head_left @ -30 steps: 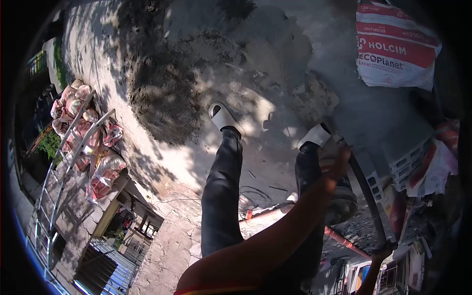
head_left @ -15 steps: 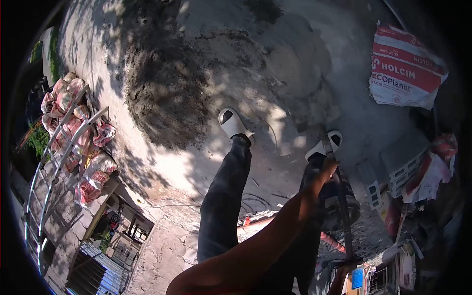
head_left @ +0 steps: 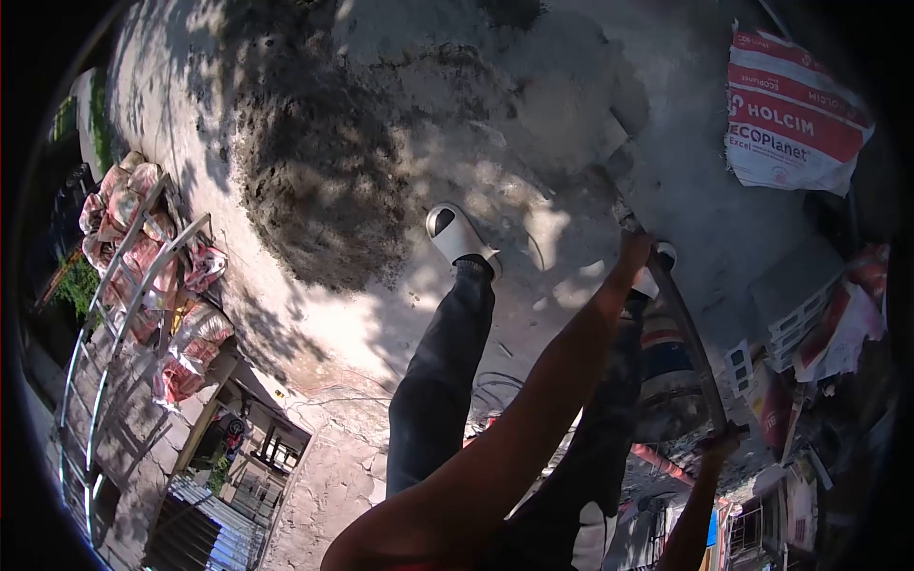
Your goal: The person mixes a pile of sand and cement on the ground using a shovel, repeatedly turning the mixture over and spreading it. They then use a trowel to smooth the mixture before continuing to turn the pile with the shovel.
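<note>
fingers of the left hand [head_left: 635,253] and right hand [head_left: 725,441] are wrapped tight round the shovel handle [head_left: 687,335], its far end at the grey mix pile [head_left: 533,105]: seemingly mid-scoop, next needing a levered lift.

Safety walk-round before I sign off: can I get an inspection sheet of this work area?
Surface: concrete ground, patchy sun and shade.
Job's things: shovel, far end toward the grey pile; dark pile beside it.
Clutter: cement bag, sacks, ladder, blocks, bucket.
Hands: left hand grips the shaft low down; right hand grips its top end.
Cables: loose wires on the ground by the feet.
Surroundings: greenery at the left edge.
</note>
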`<state>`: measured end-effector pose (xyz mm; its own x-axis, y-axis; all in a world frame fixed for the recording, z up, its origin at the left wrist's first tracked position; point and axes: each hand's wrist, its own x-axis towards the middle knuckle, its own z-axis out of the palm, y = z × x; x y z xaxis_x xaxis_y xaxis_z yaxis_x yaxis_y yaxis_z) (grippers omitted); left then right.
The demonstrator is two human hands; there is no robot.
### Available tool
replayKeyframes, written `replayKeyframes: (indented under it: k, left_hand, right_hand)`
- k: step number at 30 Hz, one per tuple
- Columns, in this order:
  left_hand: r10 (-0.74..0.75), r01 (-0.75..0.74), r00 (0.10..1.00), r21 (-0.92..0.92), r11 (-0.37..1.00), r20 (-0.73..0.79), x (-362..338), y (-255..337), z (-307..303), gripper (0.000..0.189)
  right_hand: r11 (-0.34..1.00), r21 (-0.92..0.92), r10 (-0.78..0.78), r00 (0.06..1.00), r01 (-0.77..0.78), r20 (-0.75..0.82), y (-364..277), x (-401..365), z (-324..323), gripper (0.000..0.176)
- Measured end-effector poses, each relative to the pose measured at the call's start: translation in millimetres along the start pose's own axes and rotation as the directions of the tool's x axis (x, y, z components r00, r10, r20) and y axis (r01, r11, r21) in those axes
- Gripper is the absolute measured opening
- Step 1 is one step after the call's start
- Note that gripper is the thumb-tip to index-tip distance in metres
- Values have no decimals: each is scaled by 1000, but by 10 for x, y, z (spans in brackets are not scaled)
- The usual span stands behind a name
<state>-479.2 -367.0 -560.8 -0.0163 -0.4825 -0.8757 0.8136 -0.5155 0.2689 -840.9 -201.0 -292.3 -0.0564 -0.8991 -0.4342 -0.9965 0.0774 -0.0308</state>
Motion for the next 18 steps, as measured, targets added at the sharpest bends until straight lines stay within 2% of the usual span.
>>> replayKeyframes:
  k: [1,2,4,5,7,8,10,12,14,15,16,18]
  left_hand:
    - [7,-10,999,-54,998,-50,94,319,29,8]
    - [12,-23,995,-109,994,-101,207,560,4,8]
    - [-88,65,985,-152,986,-147,249,1065,-26,9]
    - [-83,61,986,-151,987,-141,322,1151,-86,9]
    - [-61,32,988,-195,980,-144,511,1246,-246,11]
    - [-52,23,988,-193,981,-145,412,1350,-215,11]
    - [8,-75,980,-331,940,-201,225,1531,-214,12]
    - [17,-107,962,-317,942,-274,210,1555,-379,15]
    - [107,-151,971,-204,967,-213,212,1545,-671,21]
    - [111,-158,973,-234,959,-205,163,1554,-796,15]
    - [115,-165,974,-264,950,-196,22,1650,-865,11]
    - [57,-117,975,-279,953,-215,-285,1995,-968,10]
  right_hand:
    - [662,649,456,889,-375,48,-143,298,148,18]
    - [-118,904,675,634,-412,377,-292,567,259,19]
    - [135,850,566,744,-509,355,-506,841,301,17]
    - [134,854,565,747,-502,350,-750,984,238,17]
    - [-10,878,670,648,-479,361,-1411,1174,24,23]
    - [-14,879,665,652,-476,364,-1476,1175,16,23]
    - [-11,911,678,667,-412,309,-1629,1202,51,22]
    - [-37,880,643,663,-474,384,-1613,1107,134,23]
    - [-237,884,556,690,-403,463,-1872,1106,103,9]
    - [-160,884,596,671,-439,441,-2071,1110,30,9]
    - [-178,880,583,673,-441,455,-2064,1089,114,9]
    - [186,853,415,826,-487,381,-1798,1007,390,14]
